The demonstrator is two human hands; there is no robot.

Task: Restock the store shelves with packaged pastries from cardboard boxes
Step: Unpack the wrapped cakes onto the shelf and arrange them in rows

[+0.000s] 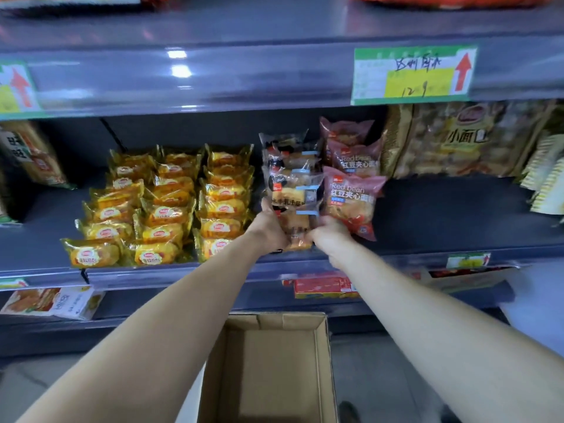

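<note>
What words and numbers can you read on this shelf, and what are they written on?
"Red bean" and "红豆夹心面": on the pink packets.
"小面": on the big golden bag.
"12 9": handwritten on the green price tag; the scribble above it is unreadable.
Too blurred to read: the logos on the yellow packets.
Too blurred to read: the print on the dark packets.
</note>
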